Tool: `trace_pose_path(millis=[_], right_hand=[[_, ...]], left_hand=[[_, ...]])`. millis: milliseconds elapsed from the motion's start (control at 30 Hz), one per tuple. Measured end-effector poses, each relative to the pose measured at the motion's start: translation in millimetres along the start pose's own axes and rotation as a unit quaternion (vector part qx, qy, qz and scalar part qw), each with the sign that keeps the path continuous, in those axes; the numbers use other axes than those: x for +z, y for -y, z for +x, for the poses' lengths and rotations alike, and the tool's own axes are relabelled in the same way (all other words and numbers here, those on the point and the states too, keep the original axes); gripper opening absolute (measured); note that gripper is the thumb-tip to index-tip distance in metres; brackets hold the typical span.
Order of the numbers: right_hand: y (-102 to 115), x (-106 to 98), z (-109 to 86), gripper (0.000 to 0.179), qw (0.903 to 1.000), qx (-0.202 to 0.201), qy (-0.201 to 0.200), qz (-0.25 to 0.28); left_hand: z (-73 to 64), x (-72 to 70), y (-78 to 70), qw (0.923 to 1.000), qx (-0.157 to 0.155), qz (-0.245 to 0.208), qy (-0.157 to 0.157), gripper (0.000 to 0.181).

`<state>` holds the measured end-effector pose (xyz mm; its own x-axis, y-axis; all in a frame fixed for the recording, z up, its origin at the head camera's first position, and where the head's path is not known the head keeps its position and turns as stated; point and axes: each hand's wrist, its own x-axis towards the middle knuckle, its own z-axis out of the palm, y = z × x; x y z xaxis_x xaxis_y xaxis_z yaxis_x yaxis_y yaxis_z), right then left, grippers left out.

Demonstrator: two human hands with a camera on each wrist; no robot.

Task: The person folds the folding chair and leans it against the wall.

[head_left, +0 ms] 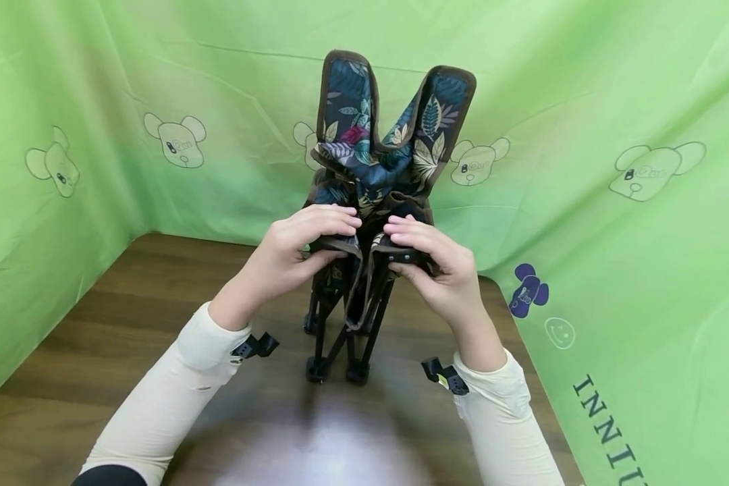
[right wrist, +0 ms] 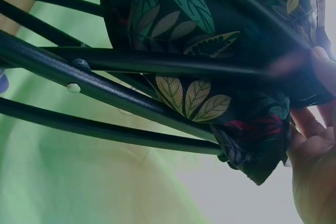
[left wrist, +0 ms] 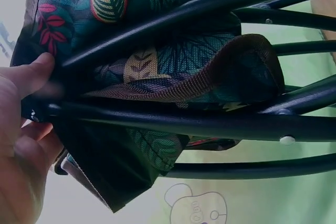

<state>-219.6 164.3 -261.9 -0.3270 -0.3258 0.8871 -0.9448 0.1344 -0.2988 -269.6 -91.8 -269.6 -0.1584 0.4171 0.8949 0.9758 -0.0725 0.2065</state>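
Observation:
A folding camp chair point(head_left: 376, 172) with dark floral fabric and black tube legs stands partly folded on the table, its backrest forming a V at the far side. My left hand point(head_left: 298, 246) grips the near left corner of the seat, thumb below and fingers on top. Opposite it, my right hand point(head_left: 434, 260) grips the near right corner the same way. Between the two hands the seat fabric sags in a deep fold. Crossed dark tubes point(left wrist: 210, 124) run away from the left hand in the left wrist view; similar tubes point(right wrist: 131, 61) show beside the right hand.
The brown wooden table point(head_left: 158, 297) carries the chair's black feet point(head_left: 357, 371). A green curtain point(head_left: 231, 81) with bear drawings hangs close behind and along both sides. Black wrist mounts point(head_left: 256, 345) are strapped over the white sleeves point(head_left: 158, 405).

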Motion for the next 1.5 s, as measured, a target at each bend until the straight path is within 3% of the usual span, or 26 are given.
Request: trace_pose_path(millis=[400,900,1067,1233,1500], right_hand=[[2,-2,-3.1,0.033,0.9975,-0.019,0.026,-0.062],[8,-10,-4.4,0.038,0.9934,-0.021,0.027,-0.110],[10,-14,-7.9,0.041,0.9902,-0.015,0.002,-0.139],[13,-18,-12.5,0.046,0.9865,-0.013,-0.016,-0.162],[21,-23,-31.2,0.050,0.9745,0.021,-0.046,-0.219]], left_hand=[[0.6,-2.9,1.8,0.9990,0.013,0.026,0.034,0.036],[-2.7,-8.9,-1.6,0.9986,-0.003,0.046,0.026,0.048],[-8.0,-13.0,-6.7,0.9979,-0.030,0.057,0.004,0.052],[-17.0,-14.9,-9.7,0.9948,-0.057,0.074,-0.039,0.058],[-44.6,-11.6,-20.6,0.9801,-0.129,0.109,-0.104,0.068]])
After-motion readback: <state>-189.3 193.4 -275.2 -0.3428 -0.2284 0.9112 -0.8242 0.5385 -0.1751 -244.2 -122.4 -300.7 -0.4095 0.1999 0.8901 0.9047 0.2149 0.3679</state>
